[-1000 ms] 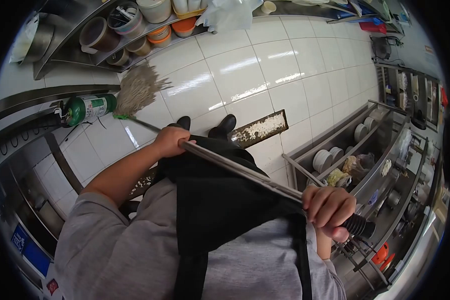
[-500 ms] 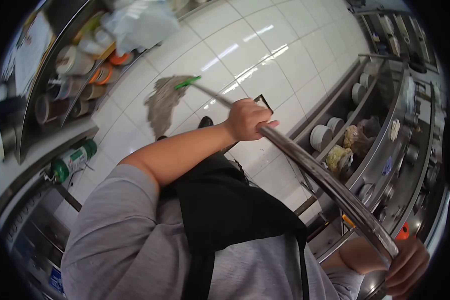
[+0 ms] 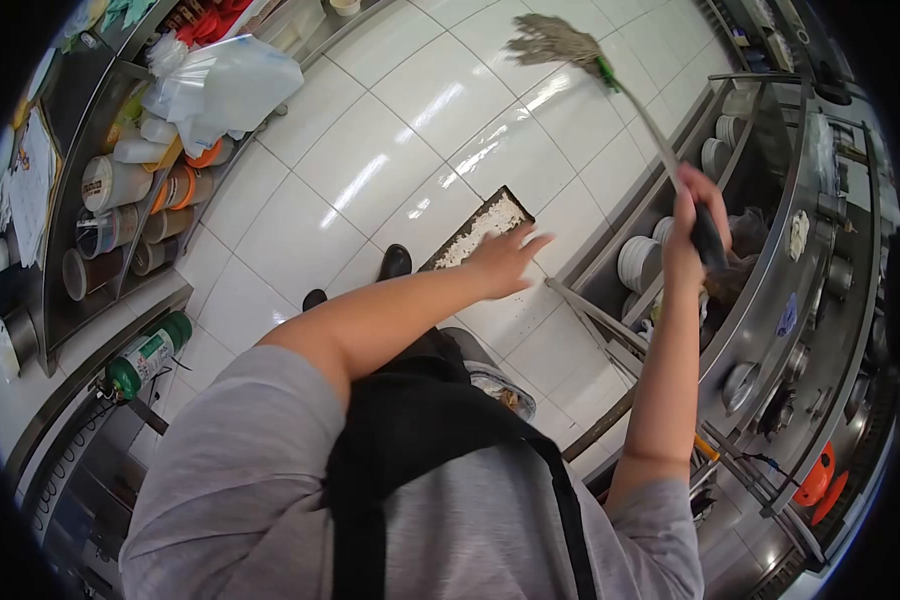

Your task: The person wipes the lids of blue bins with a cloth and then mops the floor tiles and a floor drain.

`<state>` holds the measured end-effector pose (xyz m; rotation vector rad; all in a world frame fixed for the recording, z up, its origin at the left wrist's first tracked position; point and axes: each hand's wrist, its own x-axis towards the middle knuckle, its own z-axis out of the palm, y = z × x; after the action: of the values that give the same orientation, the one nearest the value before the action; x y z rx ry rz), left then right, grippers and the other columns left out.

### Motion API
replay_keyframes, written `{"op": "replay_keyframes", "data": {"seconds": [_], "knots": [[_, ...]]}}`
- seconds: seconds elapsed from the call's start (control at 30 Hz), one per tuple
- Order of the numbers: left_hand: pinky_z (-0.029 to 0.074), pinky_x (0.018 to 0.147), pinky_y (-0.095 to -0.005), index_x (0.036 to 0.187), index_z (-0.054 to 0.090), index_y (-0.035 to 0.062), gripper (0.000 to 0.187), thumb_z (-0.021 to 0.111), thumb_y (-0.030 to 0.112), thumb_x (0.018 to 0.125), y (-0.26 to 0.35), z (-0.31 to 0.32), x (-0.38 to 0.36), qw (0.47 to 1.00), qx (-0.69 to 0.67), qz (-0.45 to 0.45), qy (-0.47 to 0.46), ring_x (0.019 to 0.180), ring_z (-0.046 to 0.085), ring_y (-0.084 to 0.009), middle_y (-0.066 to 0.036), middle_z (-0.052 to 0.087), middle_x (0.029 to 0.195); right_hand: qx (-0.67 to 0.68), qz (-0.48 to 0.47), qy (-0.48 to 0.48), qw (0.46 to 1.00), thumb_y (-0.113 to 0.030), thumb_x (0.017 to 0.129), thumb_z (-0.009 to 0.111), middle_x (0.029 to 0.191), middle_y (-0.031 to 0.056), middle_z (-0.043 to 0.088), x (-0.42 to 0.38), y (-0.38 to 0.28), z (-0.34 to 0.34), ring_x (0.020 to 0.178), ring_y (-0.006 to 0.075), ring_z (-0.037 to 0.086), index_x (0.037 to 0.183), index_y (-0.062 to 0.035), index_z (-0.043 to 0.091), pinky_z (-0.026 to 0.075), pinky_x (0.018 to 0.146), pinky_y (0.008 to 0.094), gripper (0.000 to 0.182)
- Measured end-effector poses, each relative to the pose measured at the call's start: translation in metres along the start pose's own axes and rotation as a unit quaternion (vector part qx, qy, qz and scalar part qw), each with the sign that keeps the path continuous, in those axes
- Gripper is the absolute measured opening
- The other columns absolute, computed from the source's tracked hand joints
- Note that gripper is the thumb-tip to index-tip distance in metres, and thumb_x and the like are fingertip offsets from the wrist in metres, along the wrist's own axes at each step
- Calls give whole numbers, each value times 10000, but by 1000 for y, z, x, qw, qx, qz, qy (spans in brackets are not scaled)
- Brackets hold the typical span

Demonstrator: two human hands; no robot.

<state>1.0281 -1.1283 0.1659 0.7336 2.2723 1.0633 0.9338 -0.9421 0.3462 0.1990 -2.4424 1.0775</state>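
Observation:
My right hand (image 3: 703, 215) is closed around the handle of a mop (image 3: 560, 45), near the handle's dark end. The mop has a grey string head, which lies on the white tiled floor at the top of the view, and a green clamp. My left hand (image 3: 505, 265) is off the handle, fingers spread and slightly blurred. Behind it on the floor appears a dark-edged rectangular tray or drain (image 3: 485, 228) filled with whitish bits, partly covered by my hand and forearm.
Steel shelves (image 3: 660, 195) on the right hold stacked white plates (image 3: 638, 262), with metal bowls (image 3: 740, 385) on the counter. Jars (image 3: 105, 185) and a plastic bag (image 3: 225, 95) fill the left rack. A green cylinder (image 3: 150, 355) lies lower left; a bin (image 3: 515, 400) is near my legs.
The mop head has swung from the left across the floor to the upper right. My left hand has let go of the handle and opened. My right hand has risen, still gripping the mop.

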Motion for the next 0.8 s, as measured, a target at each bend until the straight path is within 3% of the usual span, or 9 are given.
{"op": "replay_keyframes", "data": {"seconds": [0.13,0.27,0.37,0.5,0.63,0.73,0.8], "knots": [[389,970,-524,1449,284,216,765,706,296,815,-61,28,-98,994,31,-85,-60,1218,486,-345,-154,339,1424,-6,29,21,999,-90,847,662,1031,134,654,16,106,32,962,215,630,906,-14,624,465,888,317,103],[401,969,-517,1426,314,198,727,703,289,819,-95,7,-186,974,80,-196,-80,1220,480,-349,-157,354,1400,-28,-1,-15,999,-76,821,680,973,132,672,-3,118,53,943,214,650,912,-28,625,487,859,314,116],[403,974,-517,1421,317,194,716,700,287,824,-111,-7,-235,963,91,-246,-54,1224,476,-349,-160,364,1391,-56,-46,-58,996,-51,791,678,949,147,663,-48,64,72,929,264,654,880,-30,607,494,858,332,115],[403,987,-506,1418,323,194,702,693,294,830,-117,-12,-269,965,80,-249,-2,1226,473,-348,-159,376,1383,-9,-55,-66,996,-30,741,695,883,146,644,-132,-41,89,935,288,649,843,-38,594,489,868,348,144],[424,988,-454,1416,335,186,695,692,301,831,-98,-26,-280,982,30,-167,89,1202,490,-363,-158,389,1378,-29,-171,-102,980,-46,692,729,755,102,612,-186,-184,63,788,280,629,735,-40,569,504,850,396,165],[411,1005,-443,1413,341,163,706,702,286,819,-66,-41,-274,986,-35,-104,129,1200,500,-344,-144,403,1369,107,-211,-121,964,-88,707,714,627,74,550,-214,-292,28,592,254,572,675,-28,557,532,756,415,171],[416,1005,-427,1424,319,157,765,730,281,791,-39,-47,-262,982,-72,-37,170,1188,504,-343,-150,409,1362,169,-212,-150,951,-117,741,684,612,79,542,-228,-349,-2,569,235,551,706,-20,565,522,675,423,158]]}}
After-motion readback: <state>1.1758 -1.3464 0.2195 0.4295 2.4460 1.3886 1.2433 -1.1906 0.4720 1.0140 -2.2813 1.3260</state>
